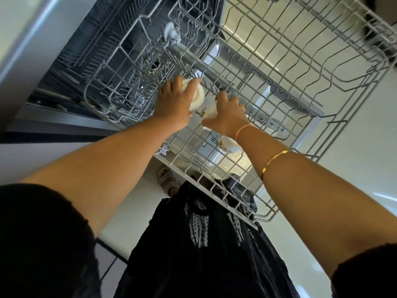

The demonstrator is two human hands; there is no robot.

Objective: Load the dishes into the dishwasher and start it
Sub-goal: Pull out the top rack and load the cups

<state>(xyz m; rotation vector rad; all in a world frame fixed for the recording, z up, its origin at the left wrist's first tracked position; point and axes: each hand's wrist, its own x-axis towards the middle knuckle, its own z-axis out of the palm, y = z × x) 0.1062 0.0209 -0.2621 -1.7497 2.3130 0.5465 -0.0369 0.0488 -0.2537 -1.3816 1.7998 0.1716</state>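
Note:
The dishwasher's upper wire rack (285, 67) is pulled out over the open door. My left hand (174, 100) grips a white cup (197, 97) lying on its side in the rack's near-left part. Just to the right, my right hand (229, 114) holds a second white cup (211, 111) with a small dark print, touching the first. A third white cup (228, 145) sits in the rack under my right wrist, partly hidden.
The lower rack (120, 82) stands inside the dishwasher tub at the left. The steel inner door (257, 33) shows through the upper rack. My dark dotted clothing (204, 233) and a sandalled foot (166, 179) are below the rack's front edge. Pale floor lies to the right.

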